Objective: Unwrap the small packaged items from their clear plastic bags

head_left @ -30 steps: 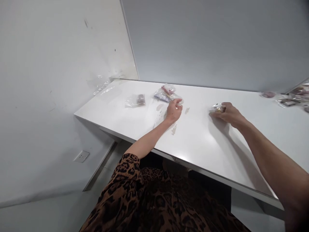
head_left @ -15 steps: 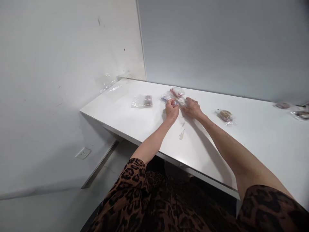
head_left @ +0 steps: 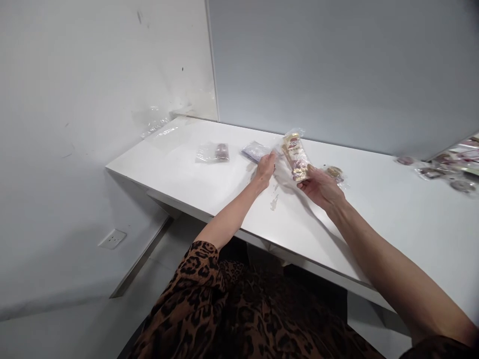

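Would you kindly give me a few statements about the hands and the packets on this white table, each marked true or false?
1. The right hand holds a clear bag with a gold packet. True.
2. The left hand rests on the wall socket. False: it is at the purple packet on the table.
3. A clear bag with a dark item lies left of the purple packet. True.
4. The gold packet lies flat on the table. False: it is lifted.

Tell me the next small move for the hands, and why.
Probably lift the packet clear and set it down on bare table. The right hand holds its lower end, tilted up off the table; the left hand pinches its plastic edge beside the purple bag.
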`<state>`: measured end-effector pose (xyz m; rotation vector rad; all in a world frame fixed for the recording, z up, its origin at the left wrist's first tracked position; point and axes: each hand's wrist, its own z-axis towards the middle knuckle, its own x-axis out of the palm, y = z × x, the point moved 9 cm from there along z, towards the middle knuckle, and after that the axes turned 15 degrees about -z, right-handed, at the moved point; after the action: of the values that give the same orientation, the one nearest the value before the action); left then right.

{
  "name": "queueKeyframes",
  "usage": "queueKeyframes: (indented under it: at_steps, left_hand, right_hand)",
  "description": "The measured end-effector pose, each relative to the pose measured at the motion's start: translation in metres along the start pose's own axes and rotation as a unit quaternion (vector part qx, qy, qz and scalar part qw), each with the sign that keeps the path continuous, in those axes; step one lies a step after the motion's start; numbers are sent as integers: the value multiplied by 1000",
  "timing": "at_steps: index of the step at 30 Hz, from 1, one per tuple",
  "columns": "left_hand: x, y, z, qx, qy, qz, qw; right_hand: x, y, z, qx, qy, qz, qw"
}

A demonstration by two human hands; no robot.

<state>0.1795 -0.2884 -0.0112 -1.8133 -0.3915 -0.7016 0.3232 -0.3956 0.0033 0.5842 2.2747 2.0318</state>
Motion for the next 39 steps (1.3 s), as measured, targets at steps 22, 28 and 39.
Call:
queueKeyframes:
  at_steps: [22, 28, 39]
  left_hand:
    - [37, 0, -41, 13, 172, 26, 985]
    - [35, 10, -46, -49, 180, 60, 981]
    - [27, -11, -41, -93, 113, 3, 989]
  right_hand:
    - [-15, 2, -17, -97, -25, -122, 987]
    - [-8, -8, -20, -40, 0, -98, 994]
    - [-26, -6, -1, -41, -49, 12, 998]
